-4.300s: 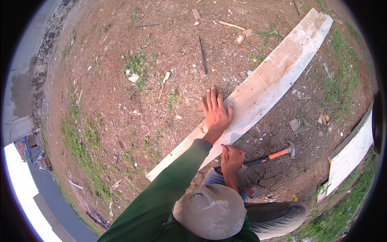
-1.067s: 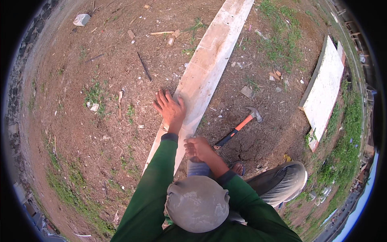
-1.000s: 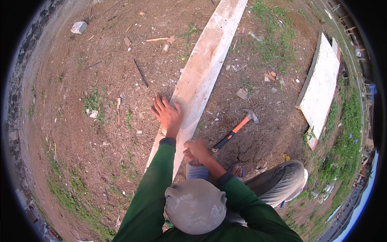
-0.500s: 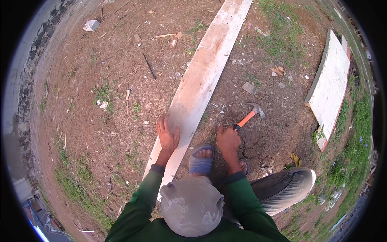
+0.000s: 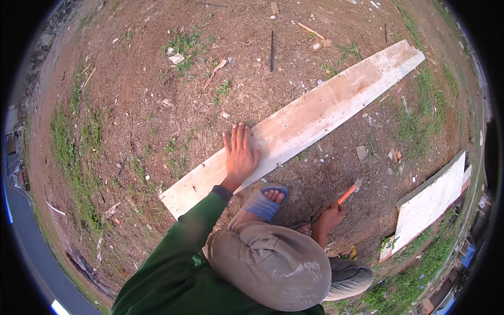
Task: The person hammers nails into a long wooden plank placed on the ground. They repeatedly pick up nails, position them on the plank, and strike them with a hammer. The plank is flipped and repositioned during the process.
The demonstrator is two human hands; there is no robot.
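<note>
Dry brown ground (image 5: 142,94), littered with straw and scraps, is spreading all around as I'm standing by, and a long pale plank (image 5: 315,113) is lying flat across it, slanting from near the person up toward the far right. On the plank's nearer part the left hand (image 5: 241,159) is resting unclenched and palm down, its fingers slightly fanned and reaching past the plank's far edge, its thumb lying on the wood. That hand is grasping nothing; it is only touching the board. Off the plank's near side, well apart from it, the right hand (image 5: 329,218) is curling round the handle of a hammer (image 5: 346,194), whose orange shaft and metal head are pointing away from the body; whether the head is touching the soil I can't tell. Just beside the plank's near edge, a foot in a blue sandal (image 5: 270,206) is standing, and a knee in dusty trousers (image 5: 273,262) is bending behind it. Further out, on the plank's near side and to the right, a white board (image 5: 430,205) is lying by green weeds. Beyond the plank's far edge, a thin black rod (image 5: 272,51) is lying on the ground, with a grass tuft (image 5: 186,44) growing to its left.
</note>
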